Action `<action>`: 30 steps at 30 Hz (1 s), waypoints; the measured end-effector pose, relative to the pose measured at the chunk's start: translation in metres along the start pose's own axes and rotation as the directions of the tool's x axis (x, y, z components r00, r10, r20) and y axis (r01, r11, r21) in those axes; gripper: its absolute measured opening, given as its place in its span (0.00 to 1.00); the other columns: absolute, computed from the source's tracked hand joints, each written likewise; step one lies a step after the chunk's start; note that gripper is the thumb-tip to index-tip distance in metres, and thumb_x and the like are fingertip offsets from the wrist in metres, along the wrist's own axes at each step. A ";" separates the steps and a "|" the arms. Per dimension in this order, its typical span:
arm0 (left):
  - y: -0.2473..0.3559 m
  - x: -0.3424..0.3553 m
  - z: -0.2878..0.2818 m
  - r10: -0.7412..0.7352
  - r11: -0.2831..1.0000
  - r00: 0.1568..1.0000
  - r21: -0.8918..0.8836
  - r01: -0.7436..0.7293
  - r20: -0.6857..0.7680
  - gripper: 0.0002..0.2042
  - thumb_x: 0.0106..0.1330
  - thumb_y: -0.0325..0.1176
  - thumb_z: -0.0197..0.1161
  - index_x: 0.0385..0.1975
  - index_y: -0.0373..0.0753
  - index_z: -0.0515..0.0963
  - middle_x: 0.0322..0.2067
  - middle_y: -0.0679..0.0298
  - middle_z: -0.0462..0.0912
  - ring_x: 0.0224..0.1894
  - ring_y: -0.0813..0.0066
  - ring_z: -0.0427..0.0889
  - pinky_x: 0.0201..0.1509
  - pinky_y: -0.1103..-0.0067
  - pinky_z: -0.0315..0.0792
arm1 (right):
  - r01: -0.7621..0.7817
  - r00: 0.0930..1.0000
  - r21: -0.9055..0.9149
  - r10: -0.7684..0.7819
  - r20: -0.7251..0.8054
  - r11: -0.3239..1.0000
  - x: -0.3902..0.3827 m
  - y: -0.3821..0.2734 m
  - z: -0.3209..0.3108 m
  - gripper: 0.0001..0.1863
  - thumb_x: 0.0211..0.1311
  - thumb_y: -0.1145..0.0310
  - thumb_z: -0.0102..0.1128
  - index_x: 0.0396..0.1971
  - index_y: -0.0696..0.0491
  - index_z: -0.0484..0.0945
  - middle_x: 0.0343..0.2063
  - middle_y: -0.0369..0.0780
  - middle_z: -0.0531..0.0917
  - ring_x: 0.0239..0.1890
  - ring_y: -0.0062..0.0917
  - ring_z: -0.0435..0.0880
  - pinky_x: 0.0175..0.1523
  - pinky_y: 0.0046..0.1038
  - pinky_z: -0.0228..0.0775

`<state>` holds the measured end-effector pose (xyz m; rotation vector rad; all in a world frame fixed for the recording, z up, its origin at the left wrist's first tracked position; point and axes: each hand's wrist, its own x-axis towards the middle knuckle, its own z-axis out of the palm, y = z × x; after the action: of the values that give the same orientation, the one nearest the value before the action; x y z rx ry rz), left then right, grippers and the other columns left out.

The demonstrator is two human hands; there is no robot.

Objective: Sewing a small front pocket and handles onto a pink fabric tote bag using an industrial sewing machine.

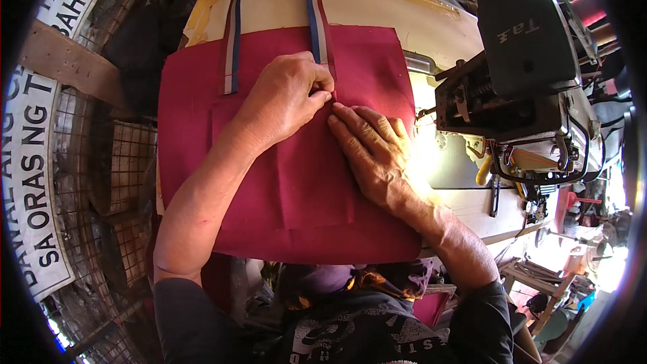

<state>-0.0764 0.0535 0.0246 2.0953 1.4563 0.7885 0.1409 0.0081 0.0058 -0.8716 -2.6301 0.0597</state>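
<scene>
A maroon cloth bag panel (283, 195) lies spread over a pale sewing table (364, 0). A strap handle (236, 20) striped in blue, white and red loops from its upper part past the far edge. My left hand (286, 94) is closed in a pinch at the lower end of the strap's right leg; thumb and forefinger meet there, and what lies between them is too small to make out. Just below and to the right, my right hand (374, 148) rests flat on the maroon cloth, fingers stretched toward the pinch.
A dark sewing machine (526, 47) stands on the right, its lamp lighting the metal bed (461, 162) beside the cloth. Wire grilles (135, 189) and white lettered signs (34, 182) line the left. A cluttered wooden shelf (539, 283) is at the lower right.
</scene>
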 end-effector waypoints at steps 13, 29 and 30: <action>0.017 -0.047 -0.003 0.155 0.894 0.985 0.435 -0.105 -0.081 0.08 0.65 0.31 0.67 0.41 0.37 0.84 0.42 0.60 0.79 0.50 0.61 0.78 0.56 0.68 0.75 | 0.002 1.000 -0.097 0.000 0.016 0.995 0.005 -0.003 0.001 0.30 0.62 0.72 0.57 0.66 0.55 0.72 0.67 0.42 0.75 0.63 0.37 0.76 0.61 0.39 0.67; -0.054 -0.115 -0.034 -0.110 0.902 0.788 0.273 0.335 -0.605 0.07 0.63 0.27 0.68 0.40 0.39 0.86 0.37 0.61 0.80 0.44 0.62 0.80 0.50 0.69 0.76 | 0.018 1.000 -0.085 -0.017 0.012 0.996 0.006 0.000 0.002 0.26 0.65 0.78 0.54 0.65 0.55 0.74 0.65 0.43 0.77 0.63 0.39 0.75 0.66 0.42 0.65; -0.052 -0.115 -0.034 -0.111 0.905 0.793 0.269 0.330 -0.599 0.07 0.63 0.27 0.68 0.40 0.39 0.86 0.37 0.62 0.80 0.44 0.62 0.80 0.50 0.69 0.77 | 0.016 1.000 -0.079 -0.016 -0.002 0.997 0.005 0.001 0.003 0.26 0.65 0.78 0.54 0.65 0.55 0.74 0.65 0.43 0.76 0.63 0.40 0.75 0.65 0.42 0.65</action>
<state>-0.1666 -0.0359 -0.0069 1.9527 2.2850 1.1991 0.1370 0.0117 0.0049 -0.8761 -2.6520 -0.0504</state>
